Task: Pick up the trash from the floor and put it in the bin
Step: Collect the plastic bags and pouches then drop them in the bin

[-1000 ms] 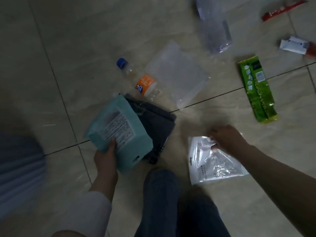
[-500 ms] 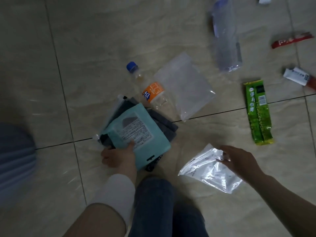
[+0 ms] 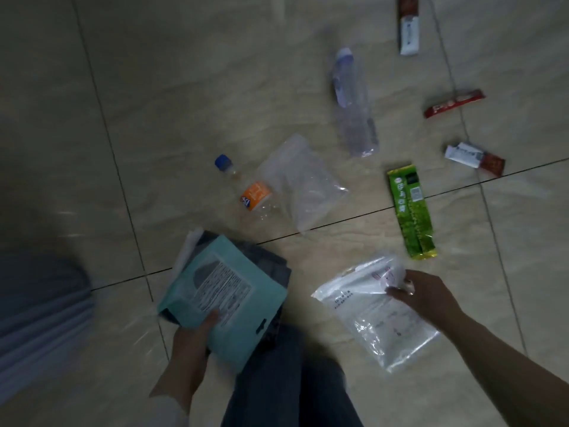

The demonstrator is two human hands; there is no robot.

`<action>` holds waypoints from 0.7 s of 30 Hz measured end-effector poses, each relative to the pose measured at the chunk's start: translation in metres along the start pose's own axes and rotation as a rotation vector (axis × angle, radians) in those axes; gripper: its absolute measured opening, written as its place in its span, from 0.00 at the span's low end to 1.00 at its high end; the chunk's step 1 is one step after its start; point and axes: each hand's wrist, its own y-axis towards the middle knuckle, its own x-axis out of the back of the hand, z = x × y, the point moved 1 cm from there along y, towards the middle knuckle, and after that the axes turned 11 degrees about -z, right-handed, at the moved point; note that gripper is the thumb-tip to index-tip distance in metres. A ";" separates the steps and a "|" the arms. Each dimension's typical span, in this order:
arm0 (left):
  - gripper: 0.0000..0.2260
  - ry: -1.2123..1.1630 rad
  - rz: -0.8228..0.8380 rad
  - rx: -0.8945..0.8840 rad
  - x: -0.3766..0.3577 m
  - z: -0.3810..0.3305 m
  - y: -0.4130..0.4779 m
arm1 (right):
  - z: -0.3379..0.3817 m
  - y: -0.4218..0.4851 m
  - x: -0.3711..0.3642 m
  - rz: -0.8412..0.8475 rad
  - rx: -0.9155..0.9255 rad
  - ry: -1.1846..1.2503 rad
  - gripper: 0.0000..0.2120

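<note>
My left hand [image 3: 189,349] grips a teal pouch [image 3: 228,298] stacked on a dark grey pouch [image 3: 271,266], both lifted off the tiled floor [image 3: 154,103]. A clear printed plastic bag [image 3: 375,309] hangs from my right hand [image 3: 428,295], which pinches its top edge. On the floor lie a small bottle with a blue cap and orange label [image 3: 246,188], an empty clear zip bag [image 3: 304,183], a large clear water bottle [image 3: 354,103] and a green packet [image 3: 412,211]. No bin is in view.
Three snack wrappers lie at the upper right: a red one [image 3: 452,103], a white and brown one [image 3: 474,158] and another white and brown one [image 3: 409,26]. My knee in blue jeans [image 3: 292,380] fills the bottom centre. A blurred grey ribbed shape [image 3: 37,309] sits at the left.
My left hand has raised the teal and dark pouches together off the floor. My right hand has lifted the clear printed bag higher. The view has tilted, so the floor litter sits lower in frame.
</note>
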 end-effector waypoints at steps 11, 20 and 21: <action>0.15 0.176 0.068 -0.156 -0.068 -0.040 -0.123 | -0.040 0.022 0.093 -0.112 -0.286 0.203 0.14; 0.10 0.146 0.078 -0.370 -0.184 -0.067 -0.134 | -0.047 0.094 0.092 0.044 -0.282 0.180 0.19; 0.10 0.130 0.073 -0.367 -0.193 -0.069 -0.124 | -0.046 0.106 0.086 0.050 -0.289 0.192 0.19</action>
